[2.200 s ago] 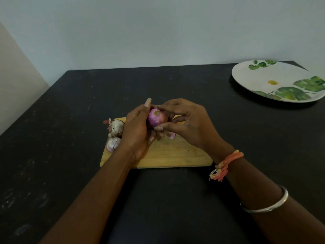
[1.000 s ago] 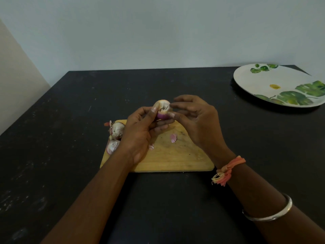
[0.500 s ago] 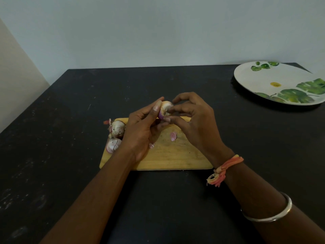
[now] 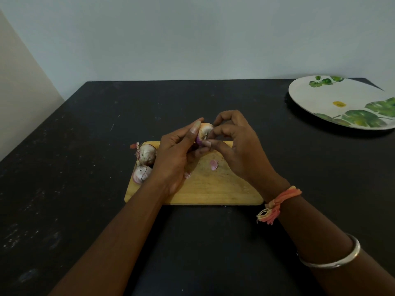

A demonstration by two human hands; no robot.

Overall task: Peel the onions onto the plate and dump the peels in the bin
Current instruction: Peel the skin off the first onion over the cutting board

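The fingers (image 4: 193,130) of the left hand (image 4: 175,154) curl around the onion (image 4: 204,132) above the far edge of the cutting board (image 4: 224,189); the right hand (image 4: 237,150) pinches its skin. The plate (image 4: 316,103) stands well apart, far right, so more peels (image 4: 213,164) may drop on the board instead.

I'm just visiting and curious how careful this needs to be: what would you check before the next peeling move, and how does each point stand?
1. The left hand grips the onion: ok.
2. The right hand pinches the onion's top: ok.
3. The onion is held above the cutting board: ok.
4. The plate has room: ok.
5. Where the bin is: cannot tell, none in view.
6. The two other onions rest on the board: ok.
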